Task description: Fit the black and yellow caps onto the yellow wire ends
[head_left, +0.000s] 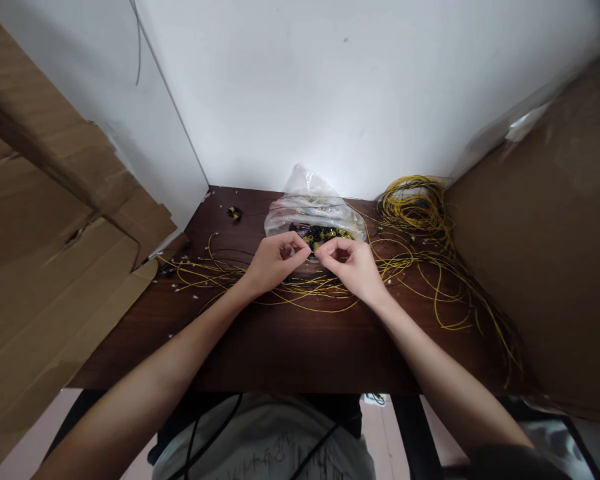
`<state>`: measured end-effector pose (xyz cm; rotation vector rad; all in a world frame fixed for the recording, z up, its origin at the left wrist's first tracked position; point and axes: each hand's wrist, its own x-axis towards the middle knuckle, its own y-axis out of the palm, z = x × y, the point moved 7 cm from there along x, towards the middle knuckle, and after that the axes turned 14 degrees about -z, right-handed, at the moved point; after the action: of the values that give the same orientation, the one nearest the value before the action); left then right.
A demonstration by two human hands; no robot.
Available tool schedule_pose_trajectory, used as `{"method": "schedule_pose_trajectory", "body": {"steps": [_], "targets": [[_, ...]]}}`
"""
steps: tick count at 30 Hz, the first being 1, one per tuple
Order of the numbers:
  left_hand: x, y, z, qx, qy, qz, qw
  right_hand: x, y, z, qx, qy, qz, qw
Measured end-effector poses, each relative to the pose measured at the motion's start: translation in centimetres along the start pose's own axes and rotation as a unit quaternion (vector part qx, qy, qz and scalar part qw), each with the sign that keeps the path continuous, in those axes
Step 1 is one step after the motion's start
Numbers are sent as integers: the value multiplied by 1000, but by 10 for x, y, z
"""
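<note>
My left hand (pixel 279 259) and my right hand (pixel 351 264) meet at the middle of the table, fingertips almost touching. Thumb and forefinger are pinched together on each. A tiny yellowish bit shows between the fingertips, too small to name. Just behind the fingers lies a clear plastic bag (pixel 307 210), with small black and yellow parts (pixel 330 233) at its open mouth. Beneath both hands runs a loose bunch of thin yellow and black wires (pixel 313 288), spread from left to right across the table.
A coil of yellow and black wire (pixel 414 203) lies at the back right of the dark wooden table (pixel 300 353). Another small black and yellow piece (pixel 235 214) sits at the back left. Cardboard (pixel 55 267) flanks the left, more cardboard (pixel 540 233) the right. Behind stands a white wall (pixel 330 100).
</note>
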<state>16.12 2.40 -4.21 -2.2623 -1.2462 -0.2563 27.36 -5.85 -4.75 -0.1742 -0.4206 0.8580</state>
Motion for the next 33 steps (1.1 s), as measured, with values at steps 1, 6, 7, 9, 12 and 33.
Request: {"method": "schedule_pose_trajectory", "body": {"steps": [1,6,7,9,12,33], "targets": [[1,-1,1,7,2,-6,1000,1,-2,-1,-11,-5,-10,1000],[3,-10,-1,109,81,-48,990,7,-14,-1,-76,-44,-40,995],[3,-10,-3,134,113,-48,983,8,-16,-1,-91,-51,-41,994],[1,-8,-7,182,175,-35,967,9,-18,1,-117,-66,-43,990],[-3,-2,-5,244,229,-8,942,10,-18,3,-138,-83,-42,986],[-3,3,11,346,206,3,915,5,-7,-1,-142,-79,7,987]]}}
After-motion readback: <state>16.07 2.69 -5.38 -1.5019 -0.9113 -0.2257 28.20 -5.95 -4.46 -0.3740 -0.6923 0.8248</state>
